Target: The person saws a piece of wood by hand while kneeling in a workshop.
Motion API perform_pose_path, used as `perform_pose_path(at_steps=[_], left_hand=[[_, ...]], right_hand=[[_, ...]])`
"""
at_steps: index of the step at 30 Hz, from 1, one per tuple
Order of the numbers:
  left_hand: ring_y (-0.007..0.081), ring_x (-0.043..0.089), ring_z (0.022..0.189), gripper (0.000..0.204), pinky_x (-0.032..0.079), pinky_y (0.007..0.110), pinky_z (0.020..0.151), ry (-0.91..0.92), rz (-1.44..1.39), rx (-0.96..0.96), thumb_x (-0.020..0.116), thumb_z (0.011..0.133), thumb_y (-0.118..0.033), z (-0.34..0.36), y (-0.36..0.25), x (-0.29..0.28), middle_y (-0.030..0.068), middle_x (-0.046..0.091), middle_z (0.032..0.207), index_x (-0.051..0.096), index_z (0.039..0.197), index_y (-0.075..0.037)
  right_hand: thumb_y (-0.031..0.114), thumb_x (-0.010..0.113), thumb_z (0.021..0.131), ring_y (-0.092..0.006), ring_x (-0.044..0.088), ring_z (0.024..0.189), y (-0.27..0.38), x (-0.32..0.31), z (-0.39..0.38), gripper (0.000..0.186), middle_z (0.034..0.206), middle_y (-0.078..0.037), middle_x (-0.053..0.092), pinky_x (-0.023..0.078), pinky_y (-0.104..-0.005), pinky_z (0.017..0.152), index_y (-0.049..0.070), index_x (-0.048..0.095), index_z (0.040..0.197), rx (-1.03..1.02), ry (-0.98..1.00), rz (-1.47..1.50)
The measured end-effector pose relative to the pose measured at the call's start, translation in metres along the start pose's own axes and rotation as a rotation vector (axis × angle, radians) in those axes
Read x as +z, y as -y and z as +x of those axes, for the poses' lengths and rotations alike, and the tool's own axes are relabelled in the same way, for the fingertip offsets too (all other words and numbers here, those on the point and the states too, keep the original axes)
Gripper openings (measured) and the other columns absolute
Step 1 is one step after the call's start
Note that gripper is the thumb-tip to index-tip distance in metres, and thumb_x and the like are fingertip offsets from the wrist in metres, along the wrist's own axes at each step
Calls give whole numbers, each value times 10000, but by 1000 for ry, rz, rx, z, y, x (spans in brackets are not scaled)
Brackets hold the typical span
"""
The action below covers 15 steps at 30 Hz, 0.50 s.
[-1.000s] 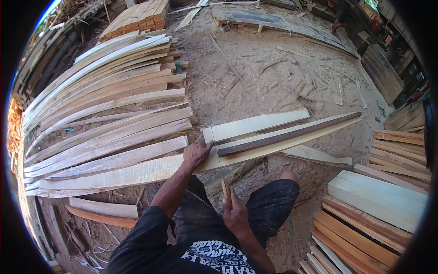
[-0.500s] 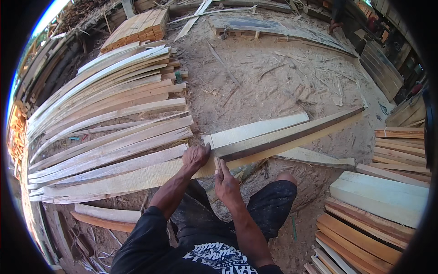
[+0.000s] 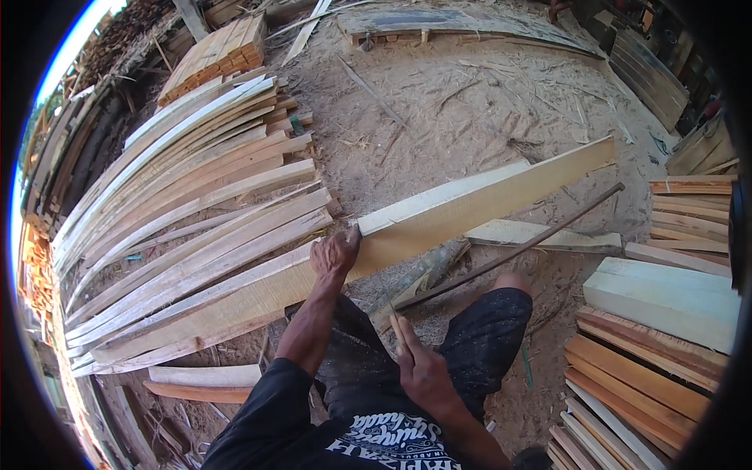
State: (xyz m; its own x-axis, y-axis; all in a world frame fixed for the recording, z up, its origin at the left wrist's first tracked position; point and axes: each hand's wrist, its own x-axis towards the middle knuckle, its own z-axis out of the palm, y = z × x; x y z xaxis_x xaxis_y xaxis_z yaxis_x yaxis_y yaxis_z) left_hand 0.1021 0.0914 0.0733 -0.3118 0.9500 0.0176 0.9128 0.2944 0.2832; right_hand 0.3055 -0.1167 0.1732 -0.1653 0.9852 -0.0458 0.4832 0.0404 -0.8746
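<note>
My left hand (image 3: pixel 335 254) is closed over the upper edge of a long pale plank (image 3: pixel 446 227), which slants from lower left to upper right in front of my knees. A whiter strip of wood (image 3: pixel 442 194) shows along the plank's far edge. My right hand (image 3: pixel 423 366) is wrapped around the pale wooden handle of a thin-bladed tool (image 3: pixel 402 325), held low between my thighs and apart from the plank. Its blade is seen nearly edge-on, so its exact kind is unclear. A narrow dark strip of wood (image 3: pixel 517 249) slants below the plank, beside my right knee.
Rows of long curved boards (image 3: pixel 196 172) lie at left, with a block of stacked planks (image 3: pixel 215 55) beyond. At right are stacked timbers (image 3: pixel 642 376) and a thick whitish beam (image 3: pixel 666 301). A wide low board (image 3: pixel 470 27) lies across the sandy ground at the back.
The dark strip has come off the plank and dropped below it. The plank's right end now sits higher. My right hand has drawn the tool away from it, down and right.
</note>
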Motion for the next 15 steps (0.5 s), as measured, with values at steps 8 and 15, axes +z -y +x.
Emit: perform_pose_path(at_steps=[8,15], left_hand=[[382,671,774,629,487,477,753,73,19,-37,473,882,-599,14,2,-5,228,680,777,729,747,-41],[392,657,707,642,480,500,665,-41,-10,27,444,896,-608,18,6,8,220,660,713,720,709,-60]], right_hand=[[163,496,971,-441,636,875,-15,30,41,462,1045,-289,635,525,-480,756,98,423,1423,-91,-46,60],[176,506,969,-437,646,835,-4,11,35,466,1073,-236,651,544,-477,717,127,425,1426,-60,-34,12]])
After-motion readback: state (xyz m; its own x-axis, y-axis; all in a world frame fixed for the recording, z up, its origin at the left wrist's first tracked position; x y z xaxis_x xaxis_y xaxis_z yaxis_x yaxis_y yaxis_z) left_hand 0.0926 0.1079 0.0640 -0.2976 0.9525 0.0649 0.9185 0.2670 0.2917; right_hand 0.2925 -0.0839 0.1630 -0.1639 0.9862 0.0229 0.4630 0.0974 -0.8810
